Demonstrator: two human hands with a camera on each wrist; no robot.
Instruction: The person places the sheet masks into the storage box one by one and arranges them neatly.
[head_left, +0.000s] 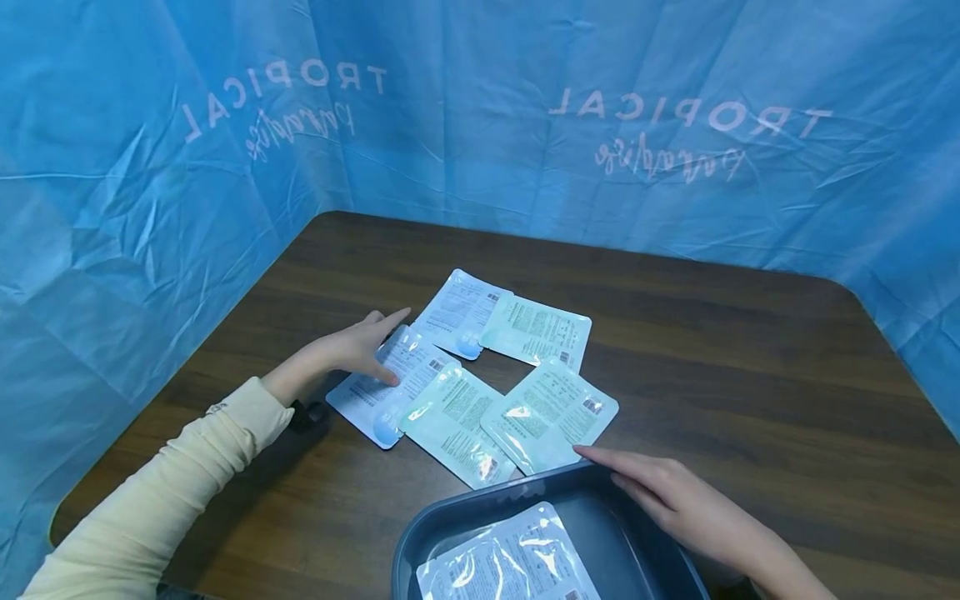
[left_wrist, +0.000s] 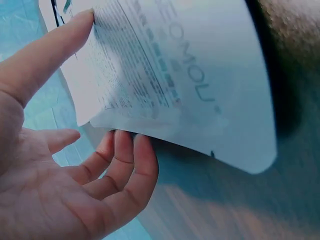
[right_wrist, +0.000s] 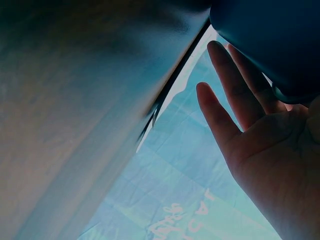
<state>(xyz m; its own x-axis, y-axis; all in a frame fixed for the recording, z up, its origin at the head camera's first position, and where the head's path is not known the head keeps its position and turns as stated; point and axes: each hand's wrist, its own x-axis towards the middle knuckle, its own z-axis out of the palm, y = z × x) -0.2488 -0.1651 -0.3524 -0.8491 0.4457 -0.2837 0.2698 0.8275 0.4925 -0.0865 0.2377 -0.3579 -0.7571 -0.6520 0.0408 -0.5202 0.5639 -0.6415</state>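
Observation:
My left hand (head_left: 356,346) spreads over a pale blue sheet mask packet (head_left: 367,404) lying at the left of the table group. Its thumb touches the printed face; in the left wrist view the other fingers (left_wrist: 145,165) bend loosely beside the packet's edge (left_wrist: 225,115). At the lower right, my right hand (head_left: 678,504) rests at the rim of a dark blue tray (head_left: 637,533), fingers fairly straight. From the right wrist, fingers (right_wrist: 217,110) show spread beside the tray's outer wall (right_wrist: 280,45). A pale packet (head_left: 510,562) lies inside the tray.
Another blue packet (head_left: 459,312) and three mint green ones (head_left: 538,329) lie on the brown wooden table (head_left: 712,358), some overlapping. The lower green packets touch or nearly touch the tray's far rim. A blue printed cloth (head_left: 480,125) hangs behind and at the sides.

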